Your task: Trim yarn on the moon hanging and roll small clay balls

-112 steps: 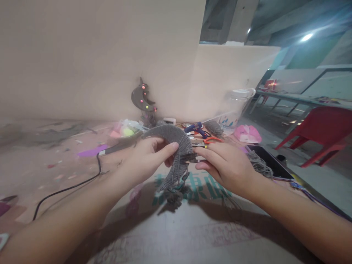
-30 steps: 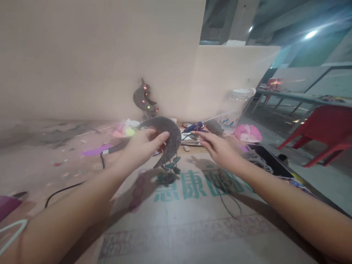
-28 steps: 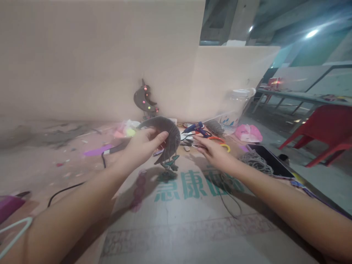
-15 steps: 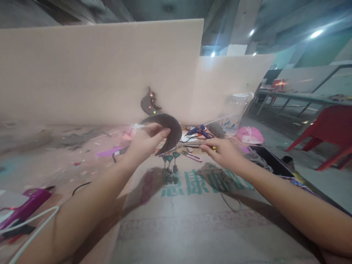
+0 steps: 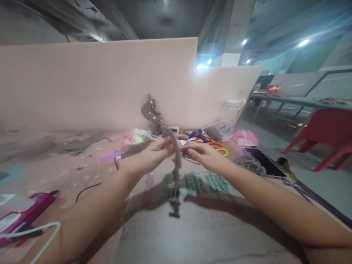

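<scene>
A grey crescent moon ornament [image 5: 176, 146] is held upright in my left hand [image 5: 158, 152], its thin edge turned toward me. Strings with small dark pieces [image 5: 175, 194] dangle from it above the printed board [image 5: 154, 234]. My right hand [image 5: 205, 156] is close against the crescent's right side, fingers bent together; whether they grip its edge or a thread is hidden. Just behind that hand lie scissors with orange and yellow handles [image 5: 222, 151], partly covered by it.
A second crescent with coloured dots [image 5: 150, 110] leans at the pale partition [image 5: 96, 84]. Behind my hands lie a blue glue gun [image 5: 196, 134] and grey yarn [image 5: 214, 133]. A clear jar [image 5: 231, 115], pink bundle [image 5: 245, 138], tangled cord [image 5: 250, 164] and dark tray [image 5: 265, 163] stand right; a purple power strip [image 5: 41, 205] left.
My right hand has let go of the scissors, which now lie on the table, and moved left to the crescent. The crescent has turned from its flat face to edge-on.
</scene>
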`<state>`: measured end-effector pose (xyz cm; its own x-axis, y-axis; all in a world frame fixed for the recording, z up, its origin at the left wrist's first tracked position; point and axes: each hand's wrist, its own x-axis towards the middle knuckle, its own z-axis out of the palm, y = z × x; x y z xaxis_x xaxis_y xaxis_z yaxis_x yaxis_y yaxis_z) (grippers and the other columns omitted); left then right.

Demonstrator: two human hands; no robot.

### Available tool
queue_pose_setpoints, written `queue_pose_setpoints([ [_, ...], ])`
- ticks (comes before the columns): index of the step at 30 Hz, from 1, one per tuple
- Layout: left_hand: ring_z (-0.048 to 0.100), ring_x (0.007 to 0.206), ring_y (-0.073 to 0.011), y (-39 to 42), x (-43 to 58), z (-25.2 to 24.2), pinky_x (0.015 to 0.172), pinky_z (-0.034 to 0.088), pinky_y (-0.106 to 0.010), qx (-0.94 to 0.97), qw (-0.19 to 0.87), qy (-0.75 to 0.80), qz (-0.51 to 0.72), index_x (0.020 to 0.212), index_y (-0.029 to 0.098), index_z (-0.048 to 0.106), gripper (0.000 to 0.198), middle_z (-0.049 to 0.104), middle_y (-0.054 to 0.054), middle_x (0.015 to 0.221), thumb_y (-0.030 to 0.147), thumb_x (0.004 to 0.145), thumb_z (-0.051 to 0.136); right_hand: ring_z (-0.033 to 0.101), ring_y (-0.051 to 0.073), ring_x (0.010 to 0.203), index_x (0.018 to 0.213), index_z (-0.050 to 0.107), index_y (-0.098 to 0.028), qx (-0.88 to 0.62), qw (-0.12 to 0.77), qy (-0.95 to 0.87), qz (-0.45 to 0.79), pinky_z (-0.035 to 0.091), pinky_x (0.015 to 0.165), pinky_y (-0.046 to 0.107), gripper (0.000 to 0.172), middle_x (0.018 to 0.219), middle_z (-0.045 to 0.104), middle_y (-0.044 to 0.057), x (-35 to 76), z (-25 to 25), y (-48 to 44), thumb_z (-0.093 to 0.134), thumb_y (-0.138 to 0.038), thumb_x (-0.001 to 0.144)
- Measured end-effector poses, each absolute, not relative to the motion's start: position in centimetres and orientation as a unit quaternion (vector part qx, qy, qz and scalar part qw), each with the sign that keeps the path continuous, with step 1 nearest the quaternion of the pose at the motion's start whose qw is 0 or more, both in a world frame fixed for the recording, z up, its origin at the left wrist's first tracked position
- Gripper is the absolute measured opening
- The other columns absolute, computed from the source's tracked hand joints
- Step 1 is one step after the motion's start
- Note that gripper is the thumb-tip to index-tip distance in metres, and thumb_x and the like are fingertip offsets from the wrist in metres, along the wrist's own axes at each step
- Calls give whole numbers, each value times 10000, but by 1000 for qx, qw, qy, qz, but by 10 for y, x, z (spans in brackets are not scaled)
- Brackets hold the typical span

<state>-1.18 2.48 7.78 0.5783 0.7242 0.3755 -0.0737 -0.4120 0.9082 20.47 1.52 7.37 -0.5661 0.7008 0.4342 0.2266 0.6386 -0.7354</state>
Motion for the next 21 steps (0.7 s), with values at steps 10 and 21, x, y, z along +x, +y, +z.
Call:
queue_pose_setpoints([
  [10, 653, 709, -173, 6, 1, 91, 690, 518, -272, 732, 344, 381, 448, 851, 162, 726, 338, 727, -41, 796, 479, 878, 614, 646, 177, 826, 1047, 694, -163, -340, 436, -782, 288, 534, 774, 312, 568, 920, 705, 82, 230, 79, 14, 400, -642, 967],
  [21, 505, 469, -137, 24, -14, 12, 470, 328, -239, 650, 443, 537, 306, 660, 164, 619, 400, 569, -8, 526, 548, 769, 631, 601, 135, 694, 939, 689, -156, -465, 267, -809, 242, 464, 639, 256, 194, 811, 682, 27, 295, 60, 29, 585, -303, 868],
])
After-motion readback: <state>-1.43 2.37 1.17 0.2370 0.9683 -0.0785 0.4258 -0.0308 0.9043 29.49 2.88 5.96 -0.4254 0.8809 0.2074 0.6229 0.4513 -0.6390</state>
